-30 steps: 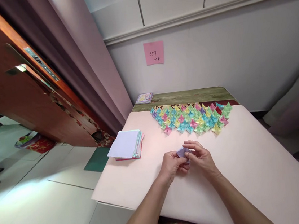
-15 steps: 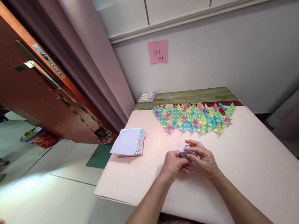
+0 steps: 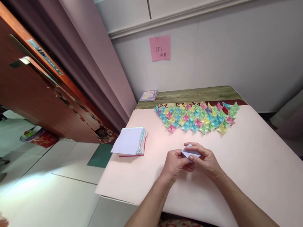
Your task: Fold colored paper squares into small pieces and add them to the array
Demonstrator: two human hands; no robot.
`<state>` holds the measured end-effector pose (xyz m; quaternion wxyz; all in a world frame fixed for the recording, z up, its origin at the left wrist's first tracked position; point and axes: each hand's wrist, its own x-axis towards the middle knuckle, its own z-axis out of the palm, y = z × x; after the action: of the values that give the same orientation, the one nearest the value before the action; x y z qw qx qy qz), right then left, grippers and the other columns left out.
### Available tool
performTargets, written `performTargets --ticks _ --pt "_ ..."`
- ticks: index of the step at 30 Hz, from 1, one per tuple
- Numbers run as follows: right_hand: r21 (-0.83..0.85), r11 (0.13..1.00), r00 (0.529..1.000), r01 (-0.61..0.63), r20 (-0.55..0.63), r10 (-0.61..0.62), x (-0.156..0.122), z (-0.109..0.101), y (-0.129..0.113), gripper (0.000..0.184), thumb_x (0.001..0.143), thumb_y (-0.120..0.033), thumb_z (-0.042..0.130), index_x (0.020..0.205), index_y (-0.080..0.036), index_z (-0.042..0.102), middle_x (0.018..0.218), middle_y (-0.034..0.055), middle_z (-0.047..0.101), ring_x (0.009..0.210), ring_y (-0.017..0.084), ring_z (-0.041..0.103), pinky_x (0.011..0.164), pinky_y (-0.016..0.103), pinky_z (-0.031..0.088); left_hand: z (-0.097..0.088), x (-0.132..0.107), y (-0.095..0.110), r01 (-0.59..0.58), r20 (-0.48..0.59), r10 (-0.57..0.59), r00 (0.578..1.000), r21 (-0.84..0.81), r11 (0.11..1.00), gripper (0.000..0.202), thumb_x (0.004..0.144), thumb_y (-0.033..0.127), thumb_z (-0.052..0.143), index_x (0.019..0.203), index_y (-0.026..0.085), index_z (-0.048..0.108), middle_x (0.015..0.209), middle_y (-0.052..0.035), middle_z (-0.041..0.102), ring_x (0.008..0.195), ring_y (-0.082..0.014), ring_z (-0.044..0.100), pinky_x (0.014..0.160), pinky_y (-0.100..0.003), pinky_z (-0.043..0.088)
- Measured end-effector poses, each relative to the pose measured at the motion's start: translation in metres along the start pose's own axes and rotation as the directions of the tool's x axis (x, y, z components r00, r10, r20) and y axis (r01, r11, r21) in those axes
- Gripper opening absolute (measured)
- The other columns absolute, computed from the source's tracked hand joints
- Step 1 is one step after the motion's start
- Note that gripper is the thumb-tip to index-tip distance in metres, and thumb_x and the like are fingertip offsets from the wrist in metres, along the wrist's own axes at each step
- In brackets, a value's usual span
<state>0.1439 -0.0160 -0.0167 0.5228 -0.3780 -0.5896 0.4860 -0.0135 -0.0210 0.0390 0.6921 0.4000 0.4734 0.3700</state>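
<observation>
My left hand (image 3: 175, 164) and my right hand (image 3: 205, 160) meet over the pale pink table cover (image 3: 257, 166), both pinching a small folded piece of lilac paper (image 3: 189, 152) between their fingertips. Beyond the hands, several folded paper shapes (image 3: 197, 118) in pink, blue, green and yellow lie packed in rows. To the left of my hands sits a stack of square paper sheets (image 3: 130, 142), white side up.
A small colourful packet (image 3: 148, 95) lies on the bare wooden strip at the table's far edge. A pink note (image 3: 160, 48) hangs on the wall. A brown door (image 3: 11, 72) and a curtain stand at the left, with tiled floor below.
The camera view shifted slightly. My fingers have turned and worked the lilac paper; both hands stay in the same spot on the table.
</observation>
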Motion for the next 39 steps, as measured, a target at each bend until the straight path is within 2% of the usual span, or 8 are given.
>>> performTargets --ticks 7,12,16,20,26,31,34,39 --pt "0.117 0.982 0.987 -0.148 -0.047 0.154 -0.001 0.001 -0.001 0.049 0.079 -0.039 0.075 0.124 -0.025 0.062 0.115 0.0093 0.068 0.102 0.025 0.065 0.081 0.036 0.057 -0.010 -0.002 0.002 -0.038 0.210 0.044 0.977 -0.037 0.999 0.044 0.058 0.032 0.088 0.092 0.011 0.071 0.082 -0.0081 0.072 0.074 -0.0183 0.070 0.073 -0.030 0.057" --pt "0.152 0.983 0.990 -0.104 -0.079 0.117 0.003 0.002 -0.004 0.062 0.077 -0.040 0.077 0.133 -0.026 0.054 0.107 0.0077 0.068 0.092 0.021 0.066 0.075 0.032 0.055 -0.013 0.004 -0.005 -0.054 0.095 0.058 0.994 -0.040 0.998 0.047 0.075 0.054 0.071 0.086 0.008 0.070 0.075 -0.0116 0.072 0.065 -0.0193 0.070 0.065 -0.032 0.058" --pt "0.104 0.981 0.978 -0.165 -0.115 0.177 0.003 -0.002 -0.005 0.032 0.077 -0.046 0.075 0.095 -0.020 0.070 0.079 0.0036 0.070 0.069 0.017 0.063 0.063 0.028 0.052 -0.012 0.008 -0.008 -0.116 0.020 0.116 0.993 -0.016 0.993 0.049 0.068 0.051 0.078 0.089 0.008 0.070 0.076 -0.0108 0.073 0.064 -0.0181 0.069 0.064 -0.029 0.057" --pt "0.019 0.979 0.966 -0.203 -0.162 0.203 0.003 -0.004 -0.006 0.032 0.076 -0.050 0.074 0.068 -0.019 0.068 0.055 -0.0010 0.059 0.053 0.013 0.053 0.052 0.026 0.044 -0.010 0.010 -0.012 -0.136 -0.029 0.136 0.990 0.005 0.991 0.049 0.064 0.049 0.081 0.089 0.012 0.063 0.069 -0.0071 0.072 0.060 -0.0179 0.069 0.060 -0.028 0.056" --pt "0.008 0.977 0.956 -0.213 -0.204 0.210 0.004 -0.002 -0.011 0.032 0.073 -0.049 0.075 0.067 -0.019 0.070 0.054 -0.0014 0.058 0.051 0.012 0.051 0.050 0.025 0.042 -0.014 0.012 -0.014 -0.196 -0.070 0.200 0.977 0.057 0.979 0.035 0.067 0.042 0.079 0.080 0.014 0.063 0.070 -0.0037 0.068 0.064 -0.0155 0.067 0.061 -0.025 0.053" --pt "0.174 0.941 0.924 -0.289 -0.206 0.322 0.004 0.001 -0.006 0.035 0.070 -0.048 0.079 0.091 -0.020 0.076 0.060 -0.0012 0.063 0.047 0.011 0.050 0.044 0.024 0.040 -0.014 0.013 -0.011 -0.245 -0.155 0.270 0.950 0.162 0.956 0.022 0.067 0.034 0.077 0.073 0.015 0.066 0.055 0.0036 0.057 0.046 -0.0085 0.052 0.046 -0.020 0.042" --pt "0.297 0.899 0.914 -0.322 -0.148 0.377 0.003 0.001 -0.003 0.036 0.069 -0.046 0.081 0.092 -0.019 0.074 0.064 0.0008 0.068 0.049 0.012 0.056 0.044 0.023 0.043 -0.008 0.012 -0.013 -0.146 -0.150 0.145 0.978 0.002 0.989 0.029 0.066 0.036 0.078 0.083 0.015 0.067 0.058 0.0012 0.063 0.044 -0.0108 0.056 0.045 -0.022 0.046" --pt "0.320 0.899 0.932 -0.298 -0.107 0.347 0.003 0.001 -0.005 0.034 0.070 -0.046 0.080 0.090 -0.020 0.074 0.074 0.0035 0.073 0.063 0.017 0.067 0.062 0.031 0.057 -0.002 0.011 -0.015 -0.107 -0.085 0.089 0.992 -0.246 0.963 0.043 0.061 0.029 0.086 0.096 0.012 0.068 0.077 -0.0065 0.073 0.063 -0.0139 0.068 0.066 -0.027 0.057"
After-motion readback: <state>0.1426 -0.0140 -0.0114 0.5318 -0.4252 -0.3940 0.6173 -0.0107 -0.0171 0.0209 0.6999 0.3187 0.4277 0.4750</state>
